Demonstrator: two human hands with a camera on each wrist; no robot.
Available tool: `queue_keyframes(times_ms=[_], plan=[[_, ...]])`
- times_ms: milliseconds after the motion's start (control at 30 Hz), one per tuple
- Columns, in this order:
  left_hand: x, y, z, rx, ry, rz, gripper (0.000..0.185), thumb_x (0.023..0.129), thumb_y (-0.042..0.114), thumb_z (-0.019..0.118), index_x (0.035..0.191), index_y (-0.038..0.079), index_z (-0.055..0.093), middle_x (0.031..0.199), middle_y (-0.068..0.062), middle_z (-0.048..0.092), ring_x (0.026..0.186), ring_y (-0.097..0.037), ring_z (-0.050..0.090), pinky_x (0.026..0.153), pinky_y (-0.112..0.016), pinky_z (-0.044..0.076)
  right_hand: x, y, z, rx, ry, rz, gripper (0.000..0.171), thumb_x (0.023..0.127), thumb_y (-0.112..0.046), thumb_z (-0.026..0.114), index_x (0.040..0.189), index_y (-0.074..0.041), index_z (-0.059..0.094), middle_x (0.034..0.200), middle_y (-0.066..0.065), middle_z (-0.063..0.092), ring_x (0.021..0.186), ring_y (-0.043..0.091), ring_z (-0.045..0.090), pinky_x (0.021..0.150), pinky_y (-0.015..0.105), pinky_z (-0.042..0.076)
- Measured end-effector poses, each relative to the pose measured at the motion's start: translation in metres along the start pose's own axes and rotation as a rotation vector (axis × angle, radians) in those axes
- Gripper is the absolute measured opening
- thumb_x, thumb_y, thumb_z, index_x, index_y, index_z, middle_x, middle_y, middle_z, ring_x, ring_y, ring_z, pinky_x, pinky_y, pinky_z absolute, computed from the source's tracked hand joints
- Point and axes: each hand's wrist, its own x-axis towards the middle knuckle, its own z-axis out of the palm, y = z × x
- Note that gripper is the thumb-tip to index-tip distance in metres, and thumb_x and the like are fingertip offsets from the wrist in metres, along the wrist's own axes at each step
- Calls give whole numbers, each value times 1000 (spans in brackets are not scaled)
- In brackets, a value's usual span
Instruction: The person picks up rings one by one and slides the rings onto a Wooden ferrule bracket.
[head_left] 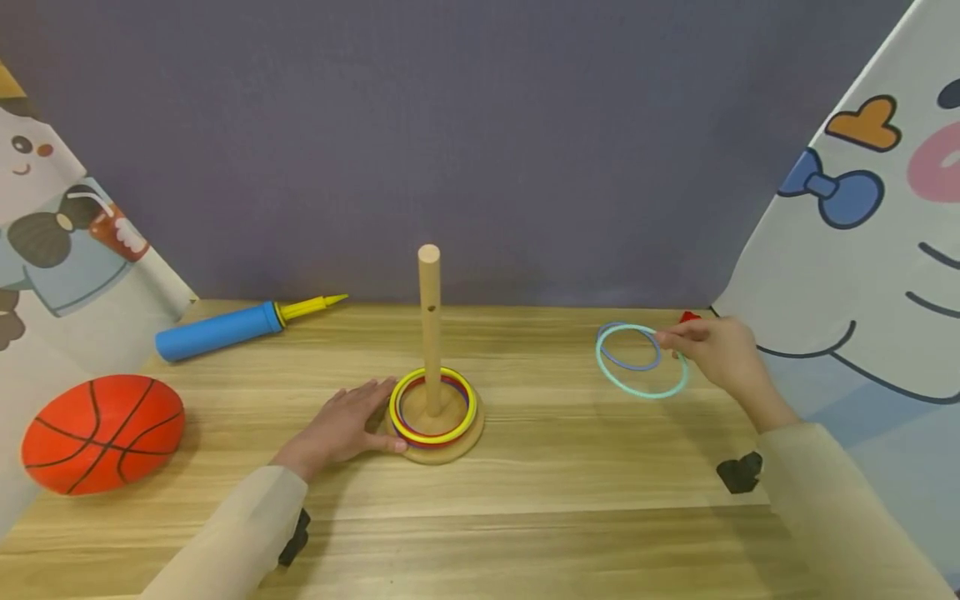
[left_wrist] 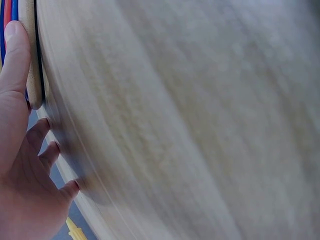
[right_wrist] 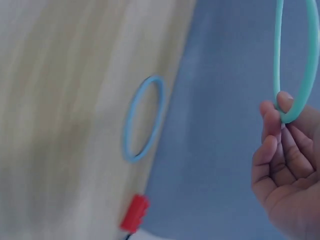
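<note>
While the left hand [head_left: 347, 423] rests flat against the wooden base [head_left: 442, 446], the right hand [head_left: 718, 350] pinches a teal ring [head_left: 642, 362] (lifted above the desk [head_left: 570, 467], right of the peg [head_left: 430, 329]); such a light fingertip pinch could let it slip.

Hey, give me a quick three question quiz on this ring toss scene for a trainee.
1. True or false: the right hand pinches the teal ring.
2. What does the left hand touch? A the basketball, B the wooden base, C the pump.
3. Fill in: the small blue ring lies on the ____.

Key: 1 true. 2 B. 3 table.
</note>
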Motion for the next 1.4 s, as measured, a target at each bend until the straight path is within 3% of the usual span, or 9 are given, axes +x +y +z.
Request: queue_keyframes(times_ms=[133, 267, 367, 633, 900, 1167, 1400], plan=[[-1, 1, -1, -4, -8, -7, 105, 82, 58, 78, 157, 0, 34, 158, -24, 37, 147, -47, 29, 118, -69, 17, 6, -26, -8, 51, 17, -8, 39, 96, -41, 71, 107, -5, 80, 98, 13, 78, 94, 30, 71, 70, 26, 49], [-1, 1, 0, -8, -14, -11, 105, 82, 59, 77, 157, 1, 33, 159, -24, 37, 147, -47, 29, 118, -68, 16, 12, -55, -18, 145, 22, -25, 38, 94, -41, 74, 108, -7, 80, 99, 11, 78, 87, 5, 69, 70, 17, 51], [0, 0, 0, -8, -15, -12, 104, 82, 59, 77, 157, 1, 34, 158, -24, 37, 147, -47, 29, 118, -68, 16, 19, -78, -26, 223, 11, -31, 39, 93, -41, 75, 110, -6, 79, 97, 7, 78, 81, -3, 68, 66, 15, 51], [0, 1, -1, -1, -4, 0, 104, 81, 57, 79, 156, 0, 35, 157, -24, 39, 146, -48, 31, 117, -69, 18, 42, -142, -46, 335, -27, -6, 42, 89, -46, 78, 112, -11, 80, 89, -10, 78, 88, 7, 71, 90, 31, 45], [3, -3, 1, -3, -4, 0, 104, 81, 58, 78, 156, 1, 35, 157, -23, 39, 146, -47, 30, 117, -69, 18, 64, -197, -48, 455, -24, -85, 30, 90, -34, 80, 106, -8, 80, 84, -6, 78, 73, 14, 67, 65, 24, 51], [2, -4, 2, -1, 13, 24, 103, 81, 59, 78, 155, 0, 37, 156, -25, 41, 144, -49, 32, 115, -71, 20, 79, -236, -30, 505, -48, -151, 24, 91, -27, 80, 103, -6, 81, 81, -2, 77, 65, 11, 61, 64, 25, 52], [2, -3, 1, 1, 0, 1, 103, 82, 58, 78, 156, 2, 35, 158, -23, 38, 146, -47, 31, 117, -69, 18, 84, -249, 3, 534, -98, -155, 20, 92, -25, 78, 101, -7, 81, 82, 0, 77, 68, 13, 64, 65, 27, 53]])
